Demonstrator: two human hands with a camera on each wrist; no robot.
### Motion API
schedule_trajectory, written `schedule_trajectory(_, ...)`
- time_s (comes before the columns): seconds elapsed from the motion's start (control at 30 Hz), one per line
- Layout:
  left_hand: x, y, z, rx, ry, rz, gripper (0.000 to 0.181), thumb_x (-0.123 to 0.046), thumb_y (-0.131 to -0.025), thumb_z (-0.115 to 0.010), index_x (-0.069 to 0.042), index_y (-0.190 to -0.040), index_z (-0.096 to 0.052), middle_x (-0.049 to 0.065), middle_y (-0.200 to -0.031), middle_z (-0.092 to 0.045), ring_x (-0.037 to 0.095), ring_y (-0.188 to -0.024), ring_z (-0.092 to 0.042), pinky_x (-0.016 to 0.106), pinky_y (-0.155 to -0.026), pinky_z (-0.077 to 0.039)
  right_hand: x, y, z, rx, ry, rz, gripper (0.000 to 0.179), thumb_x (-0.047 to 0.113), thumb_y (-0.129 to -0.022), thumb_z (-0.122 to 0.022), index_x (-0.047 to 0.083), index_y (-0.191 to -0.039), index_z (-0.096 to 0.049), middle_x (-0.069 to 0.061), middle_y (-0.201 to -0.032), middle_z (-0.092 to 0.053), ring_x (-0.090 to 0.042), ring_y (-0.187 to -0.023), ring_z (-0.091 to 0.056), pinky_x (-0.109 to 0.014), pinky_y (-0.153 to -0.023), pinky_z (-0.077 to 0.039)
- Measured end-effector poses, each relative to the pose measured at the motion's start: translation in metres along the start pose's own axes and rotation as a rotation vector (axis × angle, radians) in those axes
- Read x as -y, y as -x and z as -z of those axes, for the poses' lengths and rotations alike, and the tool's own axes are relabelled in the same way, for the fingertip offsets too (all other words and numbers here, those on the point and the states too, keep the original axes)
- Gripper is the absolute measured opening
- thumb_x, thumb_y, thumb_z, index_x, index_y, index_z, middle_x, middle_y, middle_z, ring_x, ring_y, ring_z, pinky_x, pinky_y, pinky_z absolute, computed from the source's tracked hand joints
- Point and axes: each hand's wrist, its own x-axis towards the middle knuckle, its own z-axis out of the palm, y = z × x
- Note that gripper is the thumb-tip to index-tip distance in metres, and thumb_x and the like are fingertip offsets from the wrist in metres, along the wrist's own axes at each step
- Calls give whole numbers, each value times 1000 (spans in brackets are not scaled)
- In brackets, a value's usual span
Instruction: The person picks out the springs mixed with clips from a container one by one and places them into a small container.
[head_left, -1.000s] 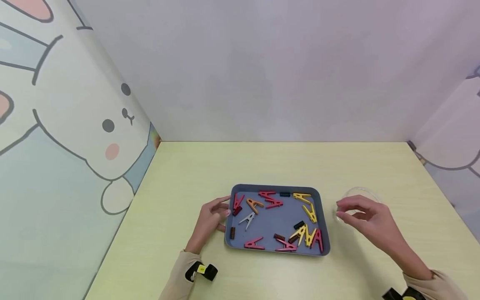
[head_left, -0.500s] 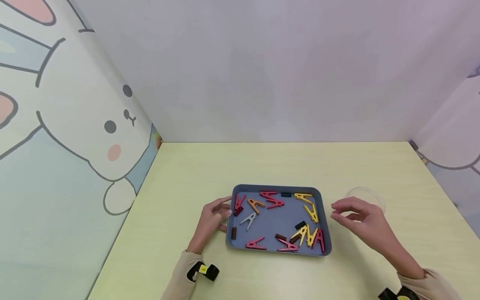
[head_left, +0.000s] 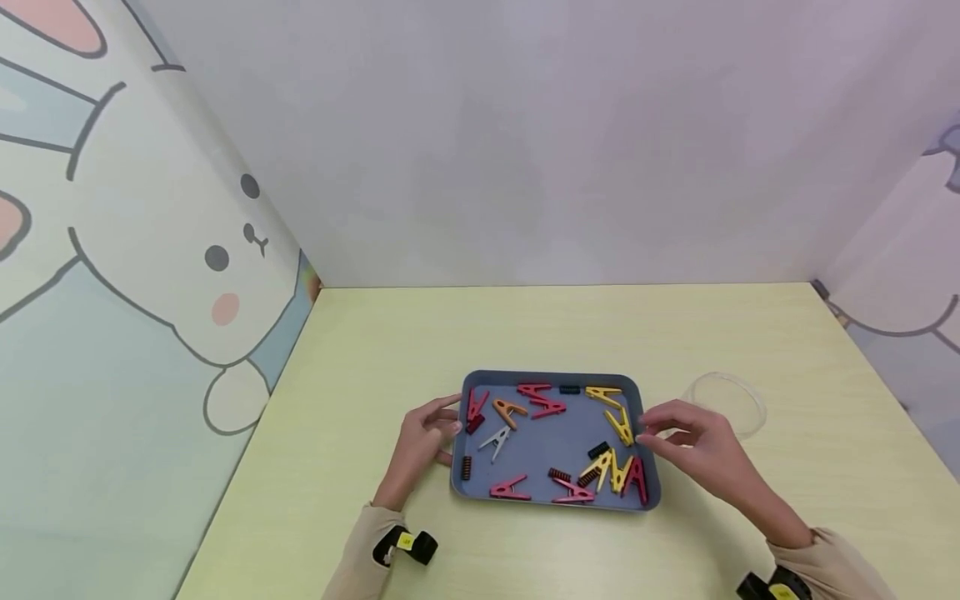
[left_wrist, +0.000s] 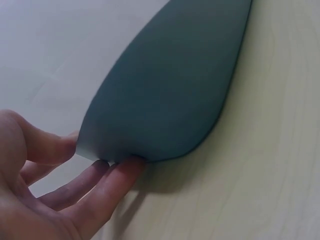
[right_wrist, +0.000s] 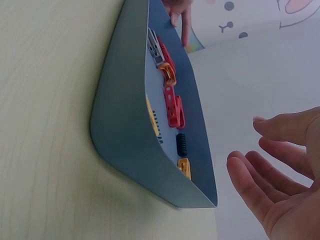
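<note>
A grey-blue tray point(head_left: 536, 442) on the table holds several small plastic spring clips. Among them are an orange clip point(head_left: 508, 412), a white clip point(head_left: 497, 439), red clips point(head_left: 548, 407) and yellow clips point(head_left: 621, 427). Small dark ridged pieces point(head_left: 467, 468) also lie in it, their kind unclear. My left hand point(head_left: 420, 433) holds the tray's left end; in the left wrist view its thumb is at the rim and fingertips are at the wall's lower edge. Beside the right rim hovers my right hand point(head_left: 693, 442). Its thumb and fingers stand apart with nothing between them in the right wrist view.
A clear round ring or dish point(head_left: 762, 410) lies on the pale wooden table point(head_left: 420, 333), right of the tray. Behind stands a plain light wall point(head_left: 525, 167). A wall panel with a cartoon rabbit point(head_left: 180, 250) borders the left side.
My right hand has moved left, from over the clear round thing to the tray's right rim, uncovering that thing. My left hand and the tray stay put.
</note>
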Motion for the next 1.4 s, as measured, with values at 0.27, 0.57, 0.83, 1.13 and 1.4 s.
schedule_trajectory(0.27,2,0,0,-3,-9,9,43,-4,-86,-61,-18,-127,-62,17,-111,-62,27,-88,-64,43,-50,-57,-3,-2,-5,15,4,33,20,6,-77,-77,13,-95,-70,-9,-90,-67,-9,-77,-64,-25,-60,-57)
schedule_trajectory(0.57,0,0,0,-3,-2,12,43,-5,-86,-61,-18,-127,-62,17,-111,-63,28,-89,-64,44,-50,-57,36,-6,-5,7,67,56,22,-5,-73,-77,8,-89,-70,-2,-84,-67,-11,-73,-64,-24,-57,-57)
schedule_trajectory(0.83,2,-1,0,-6,-1,9,43,-5,-86,-61,-18,-127,-62,17,-111,-63,28,-90,-64,43,-50,-57,6,-5,-16,40,65,11,18,3,-76,-77,10,-91,-69,-2,-85,-66,-10,-72,-62,-26,-55,-56)
schedule_trajectory(1.13,3,-1,0,-4,5,6,43,-5,-87,-61,-18,-127,-62,17,-111,-63,27,-90,-64,43,-50,-57,-5,-8,-21,72,87,29,17,12,-77,-78,9,-93,-71,-4,-87,-66,-7,-73,-62,-24,-55,-55)
schedule_trajectory(1.4,2,-1,-1,-10,6,0,43,-4,-87,-60,-19,-127,-62,16,-109,-63,26,-88,-64,43,-50,-57,-5,-13,-27,122,127,35,17,10,-76,-79,7,-91,-70,-4,-85,-65,-7,-71,-62,-23,-54,-55)
